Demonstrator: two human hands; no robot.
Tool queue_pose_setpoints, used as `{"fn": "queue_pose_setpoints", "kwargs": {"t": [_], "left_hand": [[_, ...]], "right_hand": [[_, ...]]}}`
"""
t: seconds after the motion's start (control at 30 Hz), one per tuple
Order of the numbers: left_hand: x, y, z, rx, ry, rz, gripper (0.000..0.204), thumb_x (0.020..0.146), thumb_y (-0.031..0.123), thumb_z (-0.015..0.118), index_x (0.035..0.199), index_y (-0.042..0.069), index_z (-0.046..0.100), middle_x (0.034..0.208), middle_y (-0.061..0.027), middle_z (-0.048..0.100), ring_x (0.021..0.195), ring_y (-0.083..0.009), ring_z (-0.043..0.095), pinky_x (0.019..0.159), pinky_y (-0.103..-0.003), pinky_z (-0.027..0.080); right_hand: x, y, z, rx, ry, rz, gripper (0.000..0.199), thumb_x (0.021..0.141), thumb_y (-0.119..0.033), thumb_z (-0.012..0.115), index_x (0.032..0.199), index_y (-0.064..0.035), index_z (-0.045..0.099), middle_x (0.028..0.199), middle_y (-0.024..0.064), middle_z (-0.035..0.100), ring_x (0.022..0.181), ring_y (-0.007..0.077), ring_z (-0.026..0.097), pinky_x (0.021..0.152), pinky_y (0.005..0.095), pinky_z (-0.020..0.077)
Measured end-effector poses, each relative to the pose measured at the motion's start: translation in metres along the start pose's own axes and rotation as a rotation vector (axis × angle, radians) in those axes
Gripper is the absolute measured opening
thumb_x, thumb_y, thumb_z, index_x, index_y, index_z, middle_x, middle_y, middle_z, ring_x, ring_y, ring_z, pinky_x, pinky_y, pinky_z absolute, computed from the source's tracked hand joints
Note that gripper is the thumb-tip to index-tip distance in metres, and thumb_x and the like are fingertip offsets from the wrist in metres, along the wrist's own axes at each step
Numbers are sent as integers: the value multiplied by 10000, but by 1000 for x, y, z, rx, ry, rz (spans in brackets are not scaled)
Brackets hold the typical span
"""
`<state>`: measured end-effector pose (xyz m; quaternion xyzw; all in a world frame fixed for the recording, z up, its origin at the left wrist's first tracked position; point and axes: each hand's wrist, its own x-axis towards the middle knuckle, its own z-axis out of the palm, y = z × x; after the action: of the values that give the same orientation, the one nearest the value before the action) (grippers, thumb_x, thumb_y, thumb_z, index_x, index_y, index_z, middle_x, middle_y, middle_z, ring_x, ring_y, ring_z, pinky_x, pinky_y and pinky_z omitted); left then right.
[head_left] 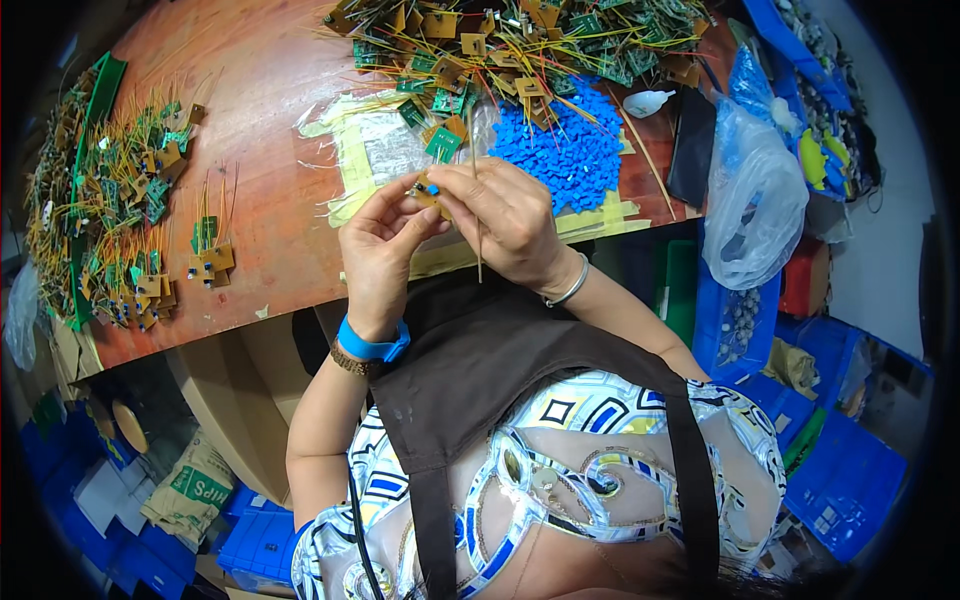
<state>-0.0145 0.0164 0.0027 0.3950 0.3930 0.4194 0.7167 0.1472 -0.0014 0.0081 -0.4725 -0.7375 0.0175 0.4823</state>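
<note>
Between my hands is a small brown circuit board with dark components on it. My left hand pinches it between thumb and fingers. At the board, my right hand has its fingertips closed near a tiny blue piece. A thin wooden stick passes through the right hand's grip and points toward the table's far side. Just beyond my fingers sits a green board with a brown one behind it; whether it joins the held board is hidden. A heap of small blue pieces lies beyond my right hand.
A big pile of wired circuit boards covers the far side. More wired boards lie at left beside a green strip. A second stick, white bottle, dark pouch and plastic bag are at right.
</note>
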Motion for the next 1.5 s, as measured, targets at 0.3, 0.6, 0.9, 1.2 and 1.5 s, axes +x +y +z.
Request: {"fn": "queue_pose_setpoints", "kwargs": {"t": [0.3,0.6,0.9,1.2,1.5], "left_hand": [[-3,-2,1,40,-32,-2,375,880,-67,637,1248,-75,565,944,-97,675,845,-156,672,788,-280,581],[-2,0,1,55,-53,7,361,892,-57,628,1247,-72,570,956,-100,680,842,-155,672,786,-275,572],[-3,-4,-1,-46,90,0,224,947,91,633,1115,-52,667,902,-92,693,759,-119,666,684,-251,590],[-14,46,-129,370,740,556,218,959,126,626,1114,-11,693,942,-71,709,741,-107,657,654,-245,549],[-12,54,-178,1381,995,805,281,885,100,682,1148,1,681,934,-75,621,811,-200,606,688,-311,514]], "right_hand": [[0,-2,-3,27,-6,99,280,702,51,759,957,-17,663,809,105,680,721,273,657,617,342,516],[3,-3,-2,34,4,92,271,687,45,772,930,-21,670,797,99,680,713,265,652,607,339,511],[6,-11,2,58,-12,77,280,689,64,763,940,-22,674,808,103,681,725,267,654,626,332,515],[7,-6,-7,67,5,55,317,723,72,760,1014,-28,682,860,112,698,755,262,665,658,309,517],[-6,9,-20,-5,44,119,299,741,69,747,1018,-21,680,855,105,694,709,237,643,589,301,480]]}}
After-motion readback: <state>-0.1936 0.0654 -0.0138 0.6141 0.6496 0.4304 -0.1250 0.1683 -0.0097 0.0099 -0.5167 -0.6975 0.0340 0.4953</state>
